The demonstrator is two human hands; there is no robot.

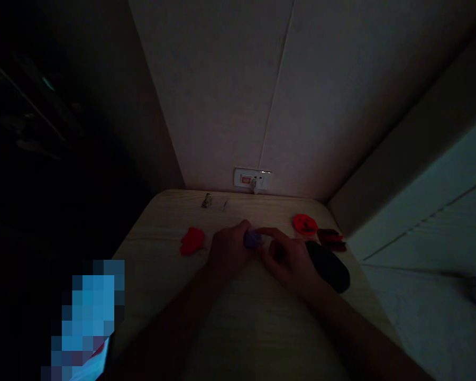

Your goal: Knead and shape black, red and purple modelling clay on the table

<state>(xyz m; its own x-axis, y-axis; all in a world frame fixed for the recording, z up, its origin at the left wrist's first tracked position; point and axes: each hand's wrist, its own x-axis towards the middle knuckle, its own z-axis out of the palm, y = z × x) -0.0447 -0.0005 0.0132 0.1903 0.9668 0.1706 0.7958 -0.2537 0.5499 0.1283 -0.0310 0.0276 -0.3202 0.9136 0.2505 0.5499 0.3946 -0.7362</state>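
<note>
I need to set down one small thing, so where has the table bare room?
Bare wood shows between the left forearm and right forearm, and from the red piece to the table's left edge. It is crowded at right: red disc, dark strips and black oval beside the right hand.

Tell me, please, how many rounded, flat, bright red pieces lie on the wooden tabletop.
2: scalloped red piece left of the left hand, round red piece beyond the right hand; more may be hidden.

Wood-grained tabletop (246,328) beneath a red piece (192,241), red disc (304,224), black oval (330,267), dark-red strips (331,239).
</note>
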